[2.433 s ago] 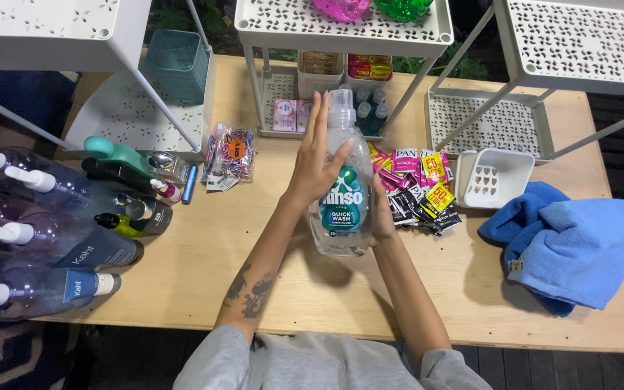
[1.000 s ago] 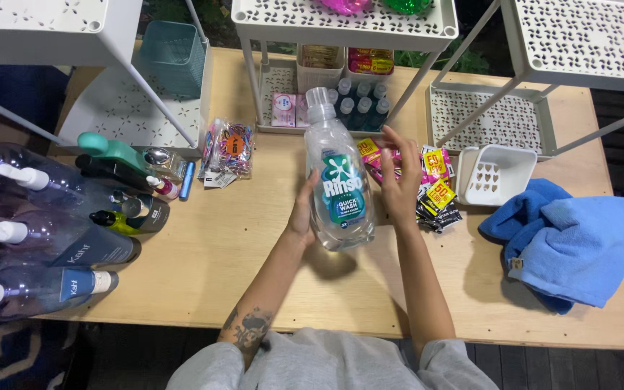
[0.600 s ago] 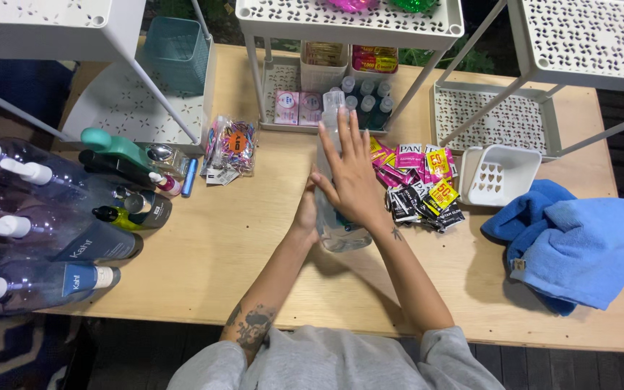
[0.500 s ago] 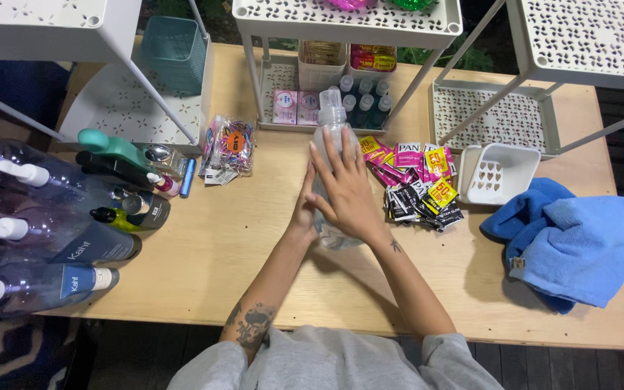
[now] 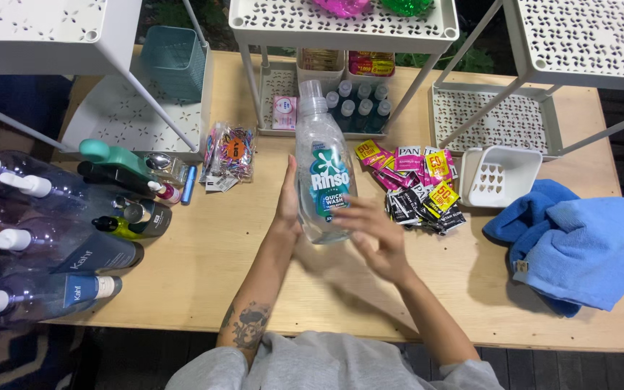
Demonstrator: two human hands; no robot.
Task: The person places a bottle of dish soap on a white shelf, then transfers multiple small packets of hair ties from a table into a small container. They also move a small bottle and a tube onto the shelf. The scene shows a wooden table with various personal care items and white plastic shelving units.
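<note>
Step in hand: the person holds a clear bottle [image 5: 324, 184] upright above the table [image 5: 211, 245], label toward the camera; it looks like handling or turning the bottle over for a look
Left hand: the left hand [image 5: 288, 198] lies against the bottle's left side, fingers up along it, steadying it
Right hand: the right hand [image 5: 373, 231] is open, fingers spread and blurred, just below and right of the bottle's base; whether it touches the bottle cannot be told
Bottle: clear plastic with a teal label and pale cap, in mid-table in front of the middle rack [image 5: 341, 29]
Next move calls for: as a judgement, a firm two-handed hold low on the body, since the bottle is smooth and rests mainly on one palm
Count, racks: three white racks stand along the back of the table
Count, pump bottles: at least four big pump bottles [image 5: 45, 249] lie at the left edge, partly cut off
Count, sachets: a heap of small sachets [image 5: 417, 188] just right of the bottle, too many and overlapped to count
Count, others: one white basket [image 5: 496, 175], one teal basket [image 5: 173, 61], one blue towel [image 5: 579, 242], one bag of small coloured bits [image 5: 229, 153]
</note>
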